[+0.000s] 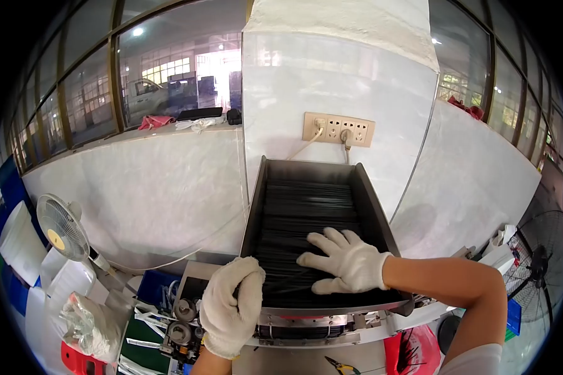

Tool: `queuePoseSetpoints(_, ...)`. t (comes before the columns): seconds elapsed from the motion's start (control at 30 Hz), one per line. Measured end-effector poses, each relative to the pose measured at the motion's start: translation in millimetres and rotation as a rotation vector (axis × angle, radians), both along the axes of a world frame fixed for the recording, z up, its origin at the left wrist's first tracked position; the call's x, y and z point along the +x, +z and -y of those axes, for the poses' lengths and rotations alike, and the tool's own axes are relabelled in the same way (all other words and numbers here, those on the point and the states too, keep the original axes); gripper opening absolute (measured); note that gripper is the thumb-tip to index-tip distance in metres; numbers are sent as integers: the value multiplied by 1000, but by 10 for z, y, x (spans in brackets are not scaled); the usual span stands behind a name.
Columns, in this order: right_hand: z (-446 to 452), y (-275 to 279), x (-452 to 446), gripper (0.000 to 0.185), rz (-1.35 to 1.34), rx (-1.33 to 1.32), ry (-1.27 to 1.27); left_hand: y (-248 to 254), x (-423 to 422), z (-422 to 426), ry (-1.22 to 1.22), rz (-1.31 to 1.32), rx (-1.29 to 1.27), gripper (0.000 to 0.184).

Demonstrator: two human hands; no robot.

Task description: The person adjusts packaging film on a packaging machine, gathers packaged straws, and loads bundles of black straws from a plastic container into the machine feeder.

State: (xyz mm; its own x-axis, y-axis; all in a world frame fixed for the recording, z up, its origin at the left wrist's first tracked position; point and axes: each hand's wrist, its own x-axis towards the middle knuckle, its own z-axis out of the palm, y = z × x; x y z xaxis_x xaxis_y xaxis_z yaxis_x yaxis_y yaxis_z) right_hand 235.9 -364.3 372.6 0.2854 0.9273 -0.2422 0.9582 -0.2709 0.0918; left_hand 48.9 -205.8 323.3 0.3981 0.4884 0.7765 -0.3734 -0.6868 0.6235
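Note:
A dark metal tray holds many thin black rods lying crosswise in it. My right hand, in a white knitted glove, lies on the rods with its fingers spread. At the tray's left front corner is my left hand, also gloved in white. Its fingers are curled in toward the thumb, and whatever they may hold is hidden. Below the tray's front edge, more black rods show in part of the machine.
Yellow-handled pliers lie on the metal surface in front. A red bag with black pieces stands at lower right. Metal rollers are beside my left hand. A wall socket strip is behind the tray; fans stand on both sides.

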Motion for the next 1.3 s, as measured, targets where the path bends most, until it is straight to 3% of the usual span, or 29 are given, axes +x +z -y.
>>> queuePoseSetpoints(0.07,28,-88,104,46,143,350,353,-13,1,2,11,-2,-8,19)
queuePoseSetpoints(0.1,54,-121,133,46,136,348,358,-16,-2,-2,2,-8,-14,19)
queuePoseSetpoints(0.17,69,-48,93,29,-264,255,-21,-15,-5,-1,0,-20,-17,19)
queuePoseSetpoints(0.2,85,3,62,30,-102,131,-47,-5,-3,3,-10,-13,-19,18)
queuePoseSetpoints(0.23,76,109,-14,30,-104,133,-41,4,1,4,-20,-3,-21,18)
queuePoseSetpoints(0.3,27,302,-153,31,126,-267,-52,8,-1,6,-24,-12,-26,17)
queuePoseSetpoints(0.33,16,319,-159,36,36,-267,-48,12,3,4,-34,-20,-32,16)
queuePoseSetpoints(0.43,97,428,-342,26,-104,-221,53,12,2,6,-32,-19,-27,15)
queuePoseSetpoints(0.5,107,365,-343,22,-61,-268,9,2,-14,9,-33,-42,-47,15)
queuePoseSetpoints(0.7,250,180,-106,14,-291,-108,-5,-18,-14,5,-61,-42,-66,15)
queuePoseSetpoints(0.77,246,267,-133,19,-271,-185,-15,-11,-18,-2,-67,-35,-77,15)
queuePoseSetpoints(0.9,327,234,-31,23,-388,-86,-14,3,-32,4,-50,-52,-31,15)
queuePoseSetpoints(0.97,333,219,25,23,-390,117,0,18,-37,7,-50,-58,-31,14)
queuePoseSetpoints(1.1,188,244,38,32,-119,16,-111,7,-36,-2,-44,-61,10,15)
queuePoseSetpoints(1.3,1,96,166,53,-153,203,-156,-4,-40,16,-75,-67,-59,16)
